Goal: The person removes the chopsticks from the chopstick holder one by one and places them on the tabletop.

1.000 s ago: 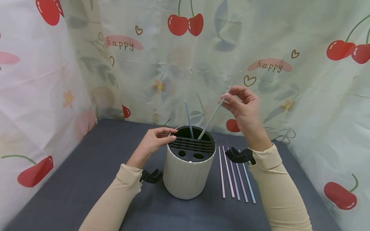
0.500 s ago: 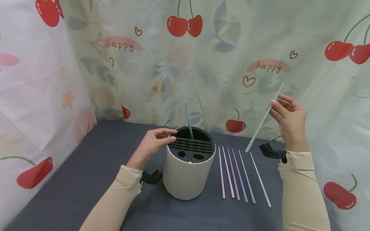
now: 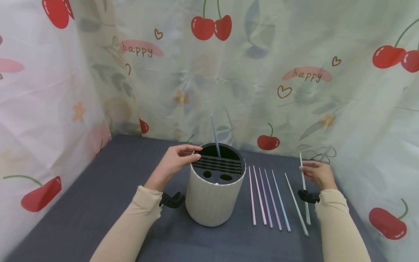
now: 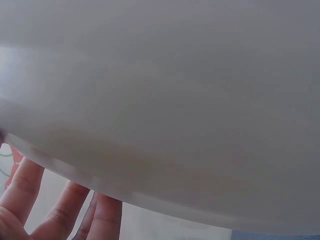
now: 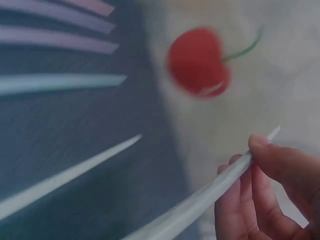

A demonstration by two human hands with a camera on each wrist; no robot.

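Note:
A pale cylindrical utensil holder (image 3: 211, 203) with a black slotted insert stands on the dark table. My left hand (image 3: 173, 163) grips its left rim, thumb and fingertips at the top edge; in the left wrist view the fingers (image 4: 105, 217) show beyond the pale wall. One blue chopstick (image 3: 215, 136) leans upright in the holder's rear opening. At the right, my right hand (image 3: 319, 174) pinches a whitish chopstick (image 3: 303, 178) between thumb and fingers, its lower end near or on the table. Another whitish chopstick (image 3: 296, 203) lies just left of it.
Several pink, purple and blue chopsticks (image 3: 267, 198) lie in a spaced row right of the holder. A cherry-printed curtain (image 3: 209, 80) encloses the back and sides of the table (image 3: 137, 160). Black cameras (image 3: 171, 200) sit on both wrists.
My right hand has drawn the whitish chopstick out of the holder, carried it right and lowered it beside the row. The left hand has stayed at the rim.

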